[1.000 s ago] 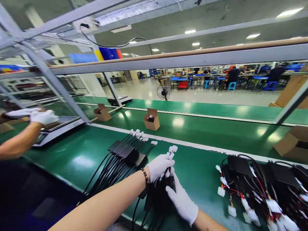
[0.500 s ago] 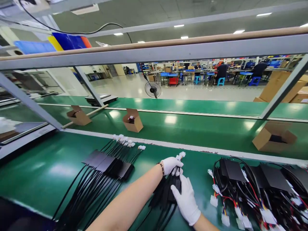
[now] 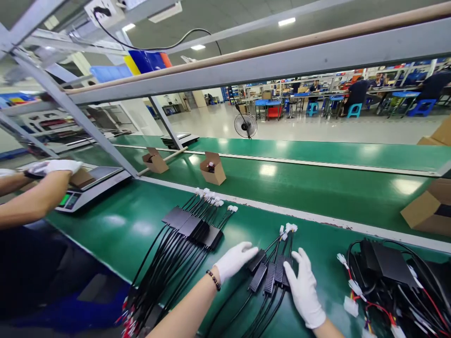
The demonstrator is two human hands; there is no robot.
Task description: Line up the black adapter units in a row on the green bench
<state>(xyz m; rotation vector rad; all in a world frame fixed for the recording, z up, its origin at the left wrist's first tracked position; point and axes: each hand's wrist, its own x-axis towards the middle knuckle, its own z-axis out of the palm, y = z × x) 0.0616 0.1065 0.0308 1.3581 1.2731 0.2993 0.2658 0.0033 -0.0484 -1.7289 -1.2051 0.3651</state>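
I hold my left hand [image 3: 234,261] and right hand [image 3: 305,288] released and unclenched at either side of the black module cluster [image 3: 269,278] on the green bench [image 3: 319,241]; contact I can't judge from here. Left of the cluster lies a module stack [image 3: 191,225]; beyond the cluster, an open carton [image 3: 213,176].

left hand [image 3: 234,261]: white-gloved | bracelet [image 3: 213,280]: dark round beads, left | right hand [image 3: 304,288]: white-gloved

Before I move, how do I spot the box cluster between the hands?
On the green bench, find the left hand and right hand. Between them sits the cluster of black boxes. Ribbed tops set it apart from the smooth-topped left pile.
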